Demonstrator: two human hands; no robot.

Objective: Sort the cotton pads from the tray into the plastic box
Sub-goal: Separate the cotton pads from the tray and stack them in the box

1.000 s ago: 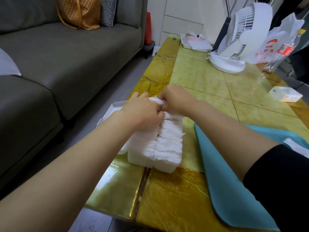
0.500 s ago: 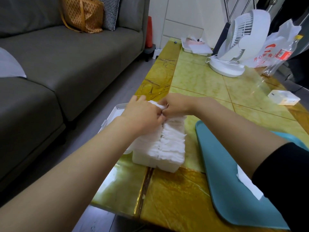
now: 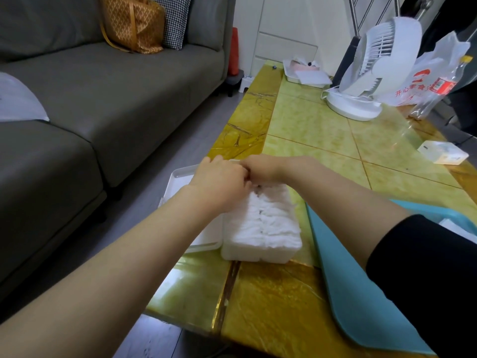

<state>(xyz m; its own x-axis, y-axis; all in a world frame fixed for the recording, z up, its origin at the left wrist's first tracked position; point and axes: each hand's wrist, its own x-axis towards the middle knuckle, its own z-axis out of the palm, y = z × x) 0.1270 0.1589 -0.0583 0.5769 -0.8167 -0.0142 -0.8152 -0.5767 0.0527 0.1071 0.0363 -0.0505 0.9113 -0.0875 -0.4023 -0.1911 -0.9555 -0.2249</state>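
**A:** What lies nearest?

**B:** The yellow-green table (image 3: 284, 306). On its right side sits a teal tray (image 3: 348, 280), partly covered by a black sleeve (image 3: 426, 267). A white patch (image 3: 455, 226) shows in the tray past the sleeve, but too little of it is visible to name it.

**A:** And the box?

**B:** The box (image 3: 258, 253) stands just left of the tray, near the table's left edge. It is packed with pads (image 3: 268, 223) standing on edge in rows, and their tops rise over the rim. A white lid (image 3: 178, 179) lies flat against its left side.

**A:** What about the hands?

**B:** Both are at the box's far end, knuckles touching. The left hand (image 3: 219, 182) and the right hand (image 3: 260, 167) curl their fingers down over the pads there. The fingertips are hidden, so I cannot tell whether either hand pinches a pad or only presses on them.

**A:** And beyond them?

**B:** There is a small white carton (image 3: 442, 152) near the right edge. Past it stands a white fan (image 3: 374, 73), with a printed plastic bag (image 3: 433, 73) and a bottle (image 3: 444, 86) just beside it. A grey sofa (image 3: 103, 99) runs along the left, with a brown handbag (image 3: 131, 24) on it at the back.
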